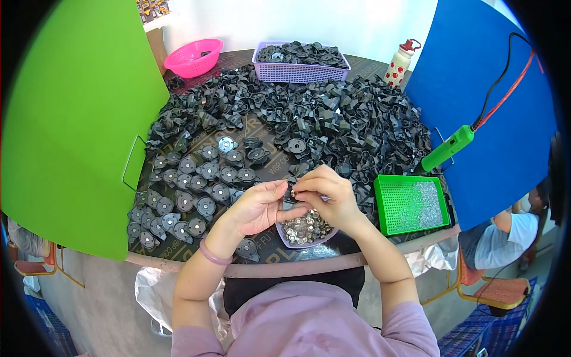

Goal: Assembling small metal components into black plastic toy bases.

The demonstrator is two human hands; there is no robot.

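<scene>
My left hand (260,207) is closed on a small black plastic part (289,195), pinched between thumb and fingers at the table's near middle. My right hand (328,193) meets it from the right, its fingertips closed on a tiny metal piece against the part; the fingers partly hide it. Just under both hands stands a small purple bowl (285,239) full of little round metal pieces (309,231). Left of my hands, several round black parts with metal centres (207,206) lie spread out. A big heap of black plastic parts (339,128) covers the table's far side.
A green basket (382,208) with tiny clear or silvery bits stands at the right, below a green electric screwdriver (449,147) on a cord. Behind the heap are a purple basket (300,73) of black parts, a pink basket (190,66) and a bottle (397,66). Green (83,119) and blue (482,107) panels flank the table.
</scene>
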